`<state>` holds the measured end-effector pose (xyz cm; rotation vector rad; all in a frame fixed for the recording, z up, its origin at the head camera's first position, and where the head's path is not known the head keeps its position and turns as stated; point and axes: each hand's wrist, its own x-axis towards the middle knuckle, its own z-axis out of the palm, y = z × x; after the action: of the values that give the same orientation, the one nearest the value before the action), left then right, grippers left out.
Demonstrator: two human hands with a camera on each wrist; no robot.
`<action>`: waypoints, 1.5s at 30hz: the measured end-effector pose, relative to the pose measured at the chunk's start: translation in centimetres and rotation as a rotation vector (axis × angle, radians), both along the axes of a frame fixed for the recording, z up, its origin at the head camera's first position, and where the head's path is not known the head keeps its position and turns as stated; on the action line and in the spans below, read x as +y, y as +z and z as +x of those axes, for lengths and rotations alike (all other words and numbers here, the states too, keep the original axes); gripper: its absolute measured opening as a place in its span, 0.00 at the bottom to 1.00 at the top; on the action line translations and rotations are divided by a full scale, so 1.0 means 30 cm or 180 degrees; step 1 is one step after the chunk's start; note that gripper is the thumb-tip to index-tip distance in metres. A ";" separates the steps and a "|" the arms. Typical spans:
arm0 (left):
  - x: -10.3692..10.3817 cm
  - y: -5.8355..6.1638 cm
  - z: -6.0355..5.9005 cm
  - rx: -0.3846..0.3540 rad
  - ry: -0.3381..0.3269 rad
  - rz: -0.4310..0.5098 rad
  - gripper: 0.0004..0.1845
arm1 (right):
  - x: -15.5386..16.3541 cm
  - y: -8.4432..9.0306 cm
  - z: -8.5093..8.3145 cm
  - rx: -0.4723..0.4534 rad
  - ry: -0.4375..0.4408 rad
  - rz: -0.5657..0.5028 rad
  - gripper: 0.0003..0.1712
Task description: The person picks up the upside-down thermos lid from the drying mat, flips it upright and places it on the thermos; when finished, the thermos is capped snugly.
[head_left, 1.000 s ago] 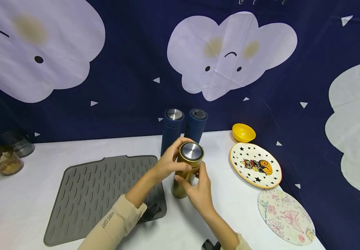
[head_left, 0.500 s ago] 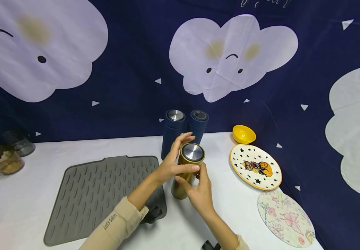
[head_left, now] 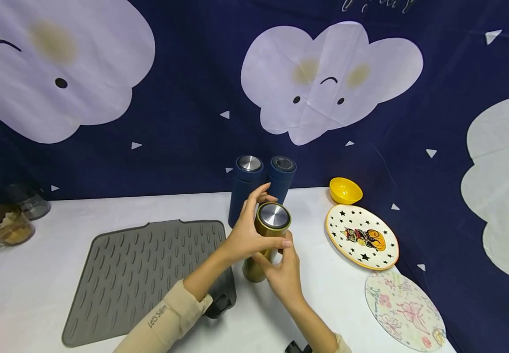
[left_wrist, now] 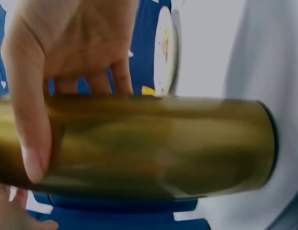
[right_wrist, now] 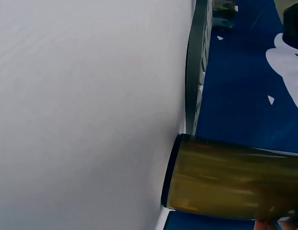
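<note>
Head view: from above and behind the hands, facing forward and down across the white table (head_left: 104, 211) toward the cloud backdrop (head_left: 184, 98), far enough to take in both side edges. Left wrist view: pressed close, turned sideways, filled by the gold flask (left_wrist: 158, 143). Right wrist view: likewise close and sideways, low over the table. Shared by all three: that flask's body and table beneath.

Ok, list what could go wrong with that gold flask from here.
The gold flask stands tall on the white table; the left hand grips it near the lid and the right hand lower down, so twisting might tip it. The two blue flasks stand just behind and could be knocked over.
</note>
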<state>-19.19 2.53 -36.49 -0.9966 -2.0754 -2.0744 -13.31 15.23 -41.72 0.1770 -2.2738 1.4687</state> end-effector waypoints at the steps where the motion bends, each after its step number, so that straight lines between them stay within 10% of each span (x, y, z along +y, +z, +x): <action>1: 0.004 0.004 0.003 0.0007 0.0046 -0.0020 0.55 | 0.000 0.000 -0.001 0.0007 -0.0004 0.0001 0.34; 8: 0.001 0.005 -0.001 -0.0061 -0.0375 0.0248 0.46 | -0.002 0.002 0.004 -0.0050 0.0000 -0.0034 0.37; 17: 0.034 0.023 0.041 0.0505 0.0941 -0.0441 0.50 | 0.000 0.000 0.003 -0.0035 0.0010 0.0059 0.35; 25: -0.004 0.032 -0.017 -0.0102 -0.0503 0.0154 0.41 | -0.003 0.004 -0.001 -0.0049 -0.0001 -0.0016 0.35; 31: 0.053 -0.003 0.053 -0.0098 0.0883 -0.0172 0.50 | -0.004 0.001 0.001 -0.0024 -0.0094 0.0047 0.29; 33: 0.061 -0.009 0.054 -0.0117 0.0987 -0.0177 0.43 | -0.005 0.002 0.000 -0.0005 -0.0114 0.0071 0.31; 40: -0.041 -0.007 -0.050 -0.0357 -0.0841 -0.0096 0.41 | -0.004 0.004 -0.001 -0.0050 0.0056 -0.0022 0.34; 42: -0.044 -0.017 -0.045 -0.0176 -0.0617 -0.0183 0.49 | -0.004 0.003 0.001 -0.0066 0.0057 -0.0041 0.34; 45: -0.010 -0.033 0.003 0.0110 0.0323 -0.0182 0.57 | -0.006 0.005 0.000 -0.0033 0.0002 -0.0013 0.30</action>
<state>-19.11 2.23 -37.49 -0.9067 -2.1320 -1.9469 -13.32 15.07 -41.56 0.1693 -2.2788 1.4778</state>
